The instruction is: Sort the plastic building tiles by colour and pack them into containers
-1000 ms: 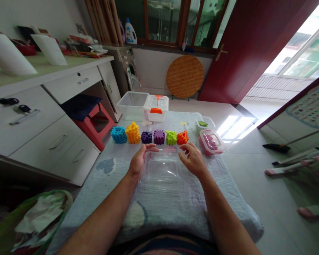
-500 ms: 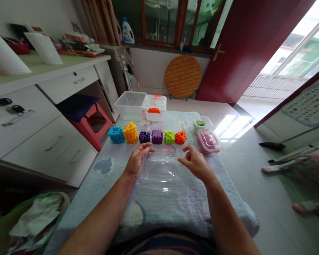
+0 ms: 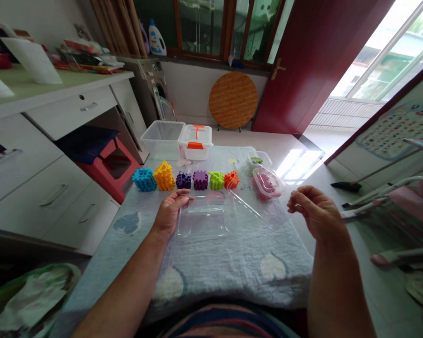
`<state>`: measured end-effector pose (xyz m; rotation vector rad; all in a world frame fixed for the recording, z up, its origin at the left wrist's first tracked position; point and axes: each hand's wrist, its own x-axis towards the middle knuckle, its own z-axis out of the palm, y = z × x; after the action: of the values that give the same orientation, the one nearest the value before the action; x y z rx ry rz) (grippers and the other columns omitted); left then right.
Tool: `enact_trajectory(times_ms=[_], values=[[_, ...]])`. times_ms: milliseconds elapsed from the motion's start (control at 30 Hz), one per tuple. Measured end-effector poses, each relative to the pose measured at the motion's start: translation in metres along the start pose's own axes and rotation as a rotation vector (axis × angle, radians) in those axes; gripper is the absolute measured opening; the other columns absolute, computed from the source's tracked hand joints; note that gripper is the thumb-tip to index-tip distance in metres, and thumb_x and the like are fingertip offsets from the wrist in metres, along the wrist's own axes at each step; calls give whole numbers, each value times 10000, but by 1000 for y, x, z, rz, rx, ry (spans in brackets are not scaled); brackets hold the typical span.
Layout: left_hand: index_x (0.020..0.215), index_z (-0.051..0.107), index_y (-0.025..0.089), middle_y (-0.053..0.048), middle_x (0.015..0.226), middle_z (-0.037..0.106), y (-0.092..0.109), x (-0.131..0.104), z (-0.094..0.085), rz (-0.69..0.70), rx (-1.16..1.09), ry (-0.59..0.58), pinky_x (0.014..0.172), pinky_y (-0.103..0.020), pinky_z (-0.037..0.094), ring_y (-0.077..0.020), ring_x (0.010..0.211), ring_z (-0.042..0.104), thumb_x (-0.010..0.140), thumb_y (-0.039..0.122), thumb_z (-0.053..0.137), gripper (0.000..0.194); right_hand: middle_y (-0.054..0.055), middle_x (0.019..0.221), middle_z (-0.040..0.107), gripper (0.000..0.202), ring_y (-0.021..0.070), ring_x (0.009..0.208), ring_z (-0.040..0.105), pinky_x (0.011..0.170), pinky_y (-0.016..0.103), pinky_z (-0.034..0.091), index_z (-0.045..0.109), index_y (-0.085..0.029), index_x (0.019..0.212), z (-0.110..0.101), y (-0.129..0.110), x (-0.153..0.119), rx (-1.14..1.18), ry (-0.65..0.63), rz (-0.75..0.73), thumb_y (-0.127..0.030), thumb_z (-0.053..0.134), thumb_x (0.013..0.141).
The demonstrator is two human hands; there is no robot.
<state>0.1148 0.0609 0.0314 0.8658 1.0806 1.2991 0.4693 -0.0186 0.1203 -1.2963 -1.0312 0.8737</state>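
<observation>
The table point(image 3: 229, 267) beneath both hands is covered by a pale blue cloth with heart shapes, well lit from the window side. Beyond the left hand point(image 3: 171, 213), a row is formed by a blue cube point(image 3: 144, 180), a yellow block point(image 3: 164, 176), a dark purple cube point(image 3: 183, 180), a purple cube point(image 3: 200, 180), a lime cube point(image 3: 217, 180) and an orange cube point(image 3: 231, 179). Farther beyond it are set a clear tub point(image 3: 164, 134) and a lidded box point(image 3: 195, 143) with orange latches. The floor past them is bounded by a dark red door point(image 3: 296, 56), and a red stool point(image 3: 116, 164) is seen to the left hand's far left. Compared with half a second ago, the right hand point(image 3: 312, 211) has been drawn well to the right, and the clear lid point(image 3: 246, 204) has been swung out with it; the row is left unmoved. The clear box point(image 3: 202, 216) lies just right of the left hand, its left edge gripped by thumb and fingers. The lid is stretched between box and right hand, its far edge apparently pinched by the right fingertips. A pink container point(image 3: 268, 183) is placed beyond the lid, left of the right hand.
</observation>
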Motion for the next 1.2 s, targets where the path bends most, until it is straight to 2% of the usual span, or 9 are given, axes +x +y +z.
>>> enact_trajectory(times_ms=[167,367,467,533,667,733,867,933,1200], values=[[903,666,144,-16,679,686,6,6,-9,35,-16,83,659,-273,396,-129,612,522,584,296,749,363,2,654,651,246,138,589,622,528,256,532,627,-207,796,-9,10,-13,-39,133,-4,-357,792,693],[882,659,142,-22,700,702,3,14,-18,44,-28,136,618,-251,388,-122,600,533,562,276,744,357,-5,629,630,317,134,548,606,501,249,502,583,-188,770,1,36,-20,-22,66,145,-431,768,683],[894,664,143,-25,700,713,-1,16,-18,30,-43,131,619,-241,390,-121,607,536,558,266,752,368,-5,644,614,338,160,557,608,513,286,501,570,-190,807,4,56,-17,-146,34,216,-468,717,685],[896,666,144,-22,698,715,-2,16,-17,28,-55,122,622,-237,391,-115,602,528,562,261,757,366,13,680,615,283,186,614,609,583,335,517,580,-195,823,5,67,-15,-399,121,147,-439,658,704],[899,673,146,-12,691,707,-3,16,-16,23,-66,113,622,-237,392,-113,600,521,572,257,758,356,99,880,628,192,249,846,596,830,436,486,623,-188,855,8,72,-12,-892,294,-177,-334,564,745],[915,673,148,-14,703,712,-3,16,-16,14,-67,102,629,-239,395,-117,612,527,581,260,756,362,103,922,624,183,244,869,592,841,422,483,624,-188,881,16,65,-11,-911,208,-261,-317,542,780],[953,675,146,-30,742,727,-4,15,-17,19,-75,66,653,-243,405,-127,645,542,621,285,744,366,66,959,642,161,203,873,610,823,353,495,625,-196,935,49,44,-2,-817,-147,-326,-293,556,826],[972,674,149,-34,763,731,-5,15,-16,16,-91,43,671,-243,412,-134,682,560,645,303,737,366,71,1009,646,210,211,945,609,879,362,479,624,-193,1011,67,37,12,-835,-238,-370,-287,573,830],[1007,651,172,-25,777,730,-3,11,-9,-75,-120,0,679,-236,423,-153,759,608,664,352,746,399,171,1393,475,741,314,1289,428,1068,416,350,439,-119,1373,122,50,102,-1140,-490,-401,-281,703,699]])
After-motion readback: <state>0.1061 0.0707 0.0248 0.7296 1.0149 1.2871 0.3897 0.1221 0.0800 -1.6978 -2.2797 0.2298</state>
